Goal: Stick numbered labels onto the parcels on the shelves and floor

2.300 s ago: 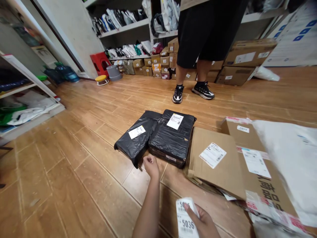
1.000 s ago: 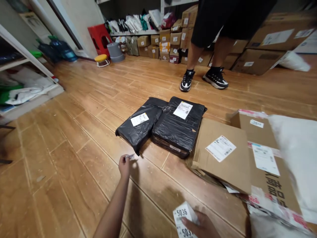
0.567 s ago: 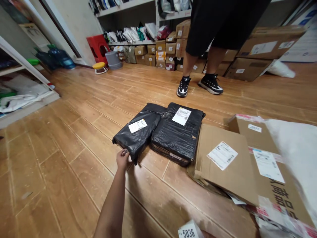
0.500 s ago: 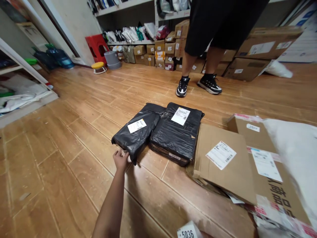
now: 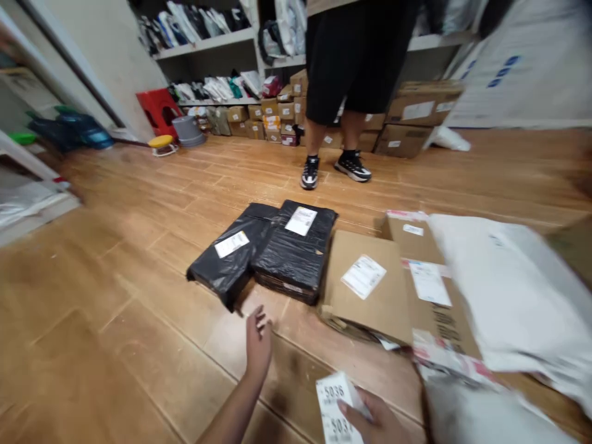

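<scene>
My left hand (image 5: 259, 342) hovers over the floor just short of the parcels, fingers loosely bent and apart, holding nothing. Nearest to it lie two flat parcels side by side, a black plastic-wrapped parcel (image 5: 252, 237) with a white label and a thicker black-wrapped parcel (image 5: 292, 265), also labelled. At the bottom, my right hand (image 5: 379, 422) grips a white roll of number labels (image 5: 333, 394), its thumb on the front; 5036 and 5037 are printed there. Beyond it sits a flat cardboard box (image 5: 370, 246) with a white shipping label.
Further right are another taped cardboard box (image 5: 422, 246) and a large white parcel (image 5: 499, 271). A person in black shorts (image 5: 356, 68) stands behind the parcels. Shelves (image 5: 208, 43), stacked boxes (image 5: 404, 139), a red stool (image 5: 157, 111) and a yellow stool (image 5: 161, 142) line the back.
My left hand has let go of the left black parcel's near edge and moved right and nearer to me. My right hand with the number labels has come into view. The view has turned right.
</scene>
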Available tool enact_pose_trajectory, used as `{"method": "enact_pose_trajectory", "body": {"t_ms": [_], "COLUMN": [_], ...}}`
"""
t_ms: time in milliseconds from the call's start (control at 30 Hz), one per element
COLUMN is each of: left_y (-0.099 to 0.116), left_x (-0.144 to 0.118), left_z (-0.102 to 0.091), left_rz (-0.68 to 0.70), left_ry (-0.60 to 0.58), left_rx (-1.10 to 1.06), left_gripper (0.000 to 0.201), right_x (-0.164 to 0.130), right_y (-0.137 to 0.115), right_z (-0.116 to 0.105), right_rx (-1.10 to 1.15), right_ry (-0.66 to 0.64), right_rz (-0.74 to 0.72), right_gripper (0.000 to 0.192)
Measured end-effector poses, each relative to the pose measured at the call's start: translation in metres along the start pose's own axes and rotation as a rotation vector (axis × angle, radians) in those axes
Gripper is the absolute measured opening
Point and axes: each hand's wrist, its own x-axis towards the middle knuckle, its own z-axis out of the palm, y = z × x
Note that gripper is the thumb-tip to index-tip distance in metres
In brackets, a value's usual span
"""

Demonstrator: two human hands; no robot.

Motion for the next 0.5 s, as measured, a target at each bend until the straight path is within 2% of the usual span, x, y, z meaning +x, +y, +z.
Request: {"method": "enact_pose_trajectory", "body": {"t_ms": [67, 100, 133, 200, 267, 300, 400, 500], "left_y": [0.023, 0.035, 0.045, 0.063, 0.079, 0.087, 0.117, 0.150], "left_x": [-0.064, -0.093, -0.116, -0.147, -0.164, -0.171, -0.200, -0.246], "left_z": [0.032, 0.045, 0.056, 0.078, 0.101, 0.113, 0.147, 0.181], "left_rz": [-0.061, -0.157, -0.271, -0.470, -0.551, -0.542, -0.407, -0.233], "left_ry": [-0.456, -0.685, -0.834, -0.962, -1.044, -1.115, -1.315, -1.354], "left_rx": [-0.138, -0.216, -0.266, -0.266, -0.187, -0.138, 0.015, 0.096], "left_gripper": [0.035, 0.043, 0.052, 0.056, 0.052, 0.049, 0.043, 0.041], "right_x": [-0.018, -0.029, -0.040, -0.066, -0.095, -0.111, -0.159, -0.203], "right_y": [-0.012, -0.017, -0.022, -0.030, -0.036, -0.039, -0.044, -0.039], "right_z": [-0.012, -0.021, -0.031, -0.056, -0.086, -0.101, -0.150, -0.199], "right_rx": [-0.013, 0.014, 0.034, 0.039, -0.009, -0.041, -0.010, 0.202], "right_ry": [0.060, 0.097, 0.152, 0.168, 0.132, 0.147, 0.323, 0.356], "right_rz": [-0.085, -0.120, -0.154, -0.205, -0.239, -0.242, -0.220, -0.227], "right_gripper": [0.047, 0.046, 0.044, 0.037, 0.031, 0.030, 0.040, 0.048]}}
